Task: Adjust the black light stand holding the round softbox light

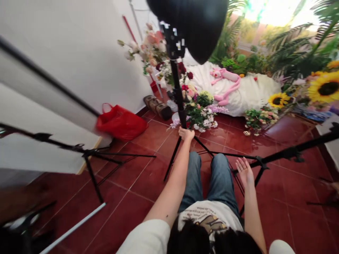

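The left hand is wrapped around the pole of a black light stand at the centre of the frame; the thumb and fingertips are only partly discernible. The stand's dark lamp head is cut off by the upper edge, and its pole hides part of the flowers behind. The right hand, right of centre, is spread with palm exposed and grips nothing; whether it touches the adjacent second stand, truncated at the right edge, cannot be determined. Objects at lower left are too blurred to identify.
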`<state>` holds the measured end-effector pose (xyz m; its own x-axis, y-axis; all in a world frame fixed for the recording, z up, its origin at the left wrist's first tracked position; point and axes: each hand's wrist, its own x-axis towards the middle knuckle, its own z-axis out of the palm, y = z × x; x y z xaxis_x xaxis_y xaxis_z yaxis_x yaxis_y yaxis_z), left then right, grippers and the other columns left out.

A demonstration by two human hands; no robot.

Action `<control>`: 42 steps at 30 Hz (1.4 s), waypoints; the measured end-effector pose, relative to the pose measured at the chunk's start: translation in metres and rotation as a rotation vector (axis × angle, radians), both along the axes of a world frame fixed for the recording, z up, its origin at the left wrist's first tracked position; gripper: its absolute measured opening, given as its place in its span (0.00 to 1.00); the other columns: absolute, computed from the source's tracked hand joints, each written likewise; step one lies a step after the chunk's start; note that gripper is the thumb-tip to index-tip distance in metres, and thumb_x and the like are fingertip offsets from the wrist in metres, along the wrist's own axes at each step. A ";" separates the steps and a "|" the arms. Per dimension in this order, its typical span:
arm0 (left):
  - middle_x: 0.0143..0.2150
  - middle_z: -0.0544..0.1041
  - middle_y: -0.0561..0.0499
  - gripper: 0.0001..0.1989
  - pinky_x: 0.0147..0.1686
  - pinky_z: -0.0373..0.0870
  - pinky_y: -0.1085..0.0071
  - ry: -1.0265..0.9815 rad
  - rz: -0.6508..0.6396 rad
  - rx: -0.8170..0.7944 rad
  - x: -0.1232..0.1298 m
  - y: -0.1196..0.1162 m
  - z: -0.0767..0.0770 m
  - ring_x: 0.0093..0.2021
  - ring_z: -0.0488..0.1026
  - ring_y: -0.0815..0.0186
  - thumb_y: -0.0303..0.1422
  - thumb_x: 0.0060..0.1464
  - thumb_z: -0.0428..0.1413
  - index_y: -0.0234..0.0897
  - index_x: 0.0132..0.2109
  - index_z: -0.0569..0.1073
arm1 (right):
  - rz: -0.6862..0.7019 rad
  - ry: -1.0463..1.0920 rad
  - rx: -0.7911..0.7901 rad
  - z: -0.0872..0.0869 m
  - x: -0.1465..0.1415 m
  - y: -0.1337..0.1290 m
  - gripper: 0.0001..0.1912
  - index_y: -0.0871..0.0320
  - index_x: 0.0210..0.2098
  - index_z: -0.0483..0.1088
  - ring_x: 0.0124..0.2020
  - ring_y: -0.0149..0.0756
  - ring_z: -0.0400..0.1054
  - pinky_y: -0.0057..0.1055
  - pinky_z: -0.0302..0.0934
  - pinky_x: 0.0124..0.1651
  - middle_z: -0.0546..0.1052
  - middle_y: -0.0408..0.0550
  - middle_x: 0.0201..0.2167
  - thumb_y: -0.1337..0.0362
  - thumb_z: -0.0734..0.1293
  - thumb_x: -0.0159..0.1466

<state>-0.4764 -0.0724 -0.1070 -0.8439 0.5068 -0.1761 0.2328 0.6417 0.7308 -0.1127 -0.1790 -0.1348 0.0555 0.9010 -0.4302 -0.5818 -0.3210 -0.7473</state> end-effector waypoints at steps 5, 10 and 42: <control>0.67 0.51 0.31 0.38 0.63 0.55 0.46 -0.100 -0.427 -0.009 0.102 0.003 -0.028 0.67 0.52 0.43 0.28 0.45 0.63 0.33 0.60 0.54 | -0.013 0.030 0.140 0.020 0.018 -0.005 0.17 0.51 0.45 0.74 0.47 0.36 0.77 0.36 0.70 0.56 0.82 0.46 0.42 0.56 0.72 0.57; 0.57 0.67 0.37 0.29 0.62 0.58 0.52 -0.303 -1.007 0.392 0.256 0.044 0.015 0.62 0.64 0.51 0.36 0.44 0.66 0.36 0.50 0.63 | -0.168 0.049 0.164 0.036 0.060 -0.016 0.13 0.49 0.43 0.75 0.45 0.34 0.78 0.35 0.71 0.54 0.82 0.43 0.39 0.55 0.71 0.59; 0.16 0.63 0.56 0.18 0.22 0.58 0.73 -0.697 -1.311 0.540 0.468 0.060 0.119 0.19 0.61 0.74 0.41 0.46 0.64 0.35 0.21 0.67 | -0.058 0.710 0.394 0.120 0.143 0.060 0.28 0.55 0.17 0.45 0.11 0.18 0.49 0.13 0.54 0.17 0.55 0.33 0.08 0.60 0.62 0.70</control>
